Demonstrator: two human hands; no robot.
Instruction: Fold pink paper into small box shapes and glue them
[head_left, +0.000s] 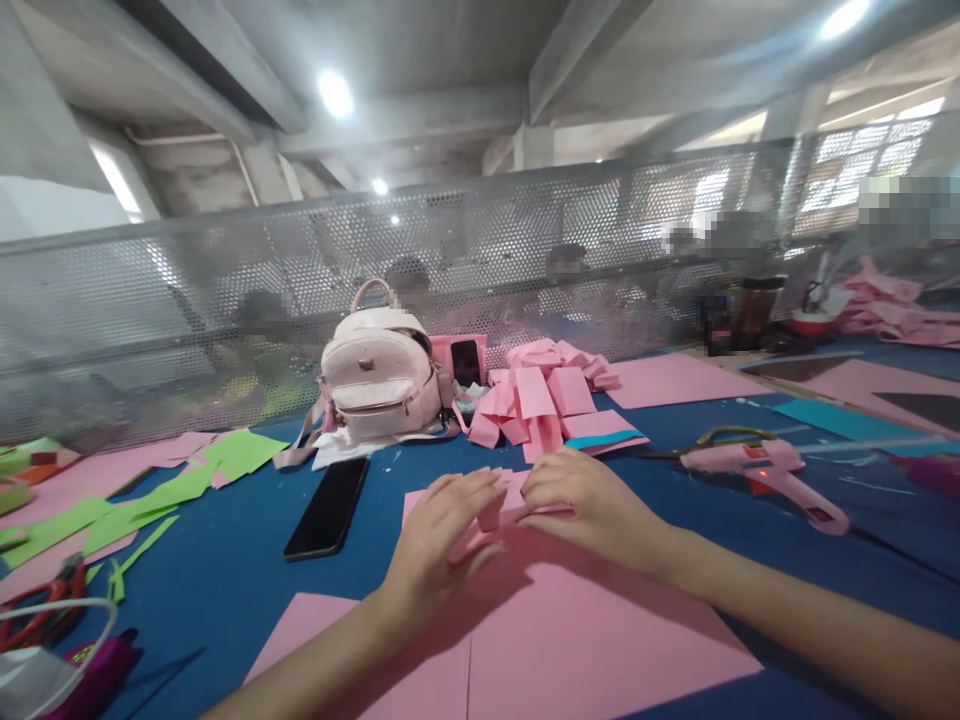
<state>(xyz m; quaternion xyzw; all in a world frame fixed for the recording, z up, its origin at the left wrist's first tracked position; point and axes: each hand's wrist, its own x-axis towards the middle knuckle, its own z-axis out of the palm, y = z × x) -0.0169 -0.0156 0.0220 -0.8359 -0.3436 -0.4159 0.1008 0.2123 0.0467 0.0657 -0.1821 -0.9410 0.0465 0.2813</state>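
A small folded piece of pink paper (512, 503) sits between my hands, above a large pink sheet (600, 640) on the blue table. My left hand (446, 525) curls round its left end, fingers bent over the top and thumb below. On the other end, my right hand (589, 500) is closed, its fingers pressing the paper. Both palms face down and partly hide the piece. Just behind it rises a heap of folded pink paper pieces (536, 395). One pink piece with a blue strip (606, 438) lies near my right hand.
A pink glue gun (750, 462) with a lit red light lies to the right, its cord trailing. To the left are a black phone (328, 508), green paper pieces (150, 500) and red-handled scissors (49, 610). A pale backpack (379, 375) stands against a perforated metal screen (480, 240).
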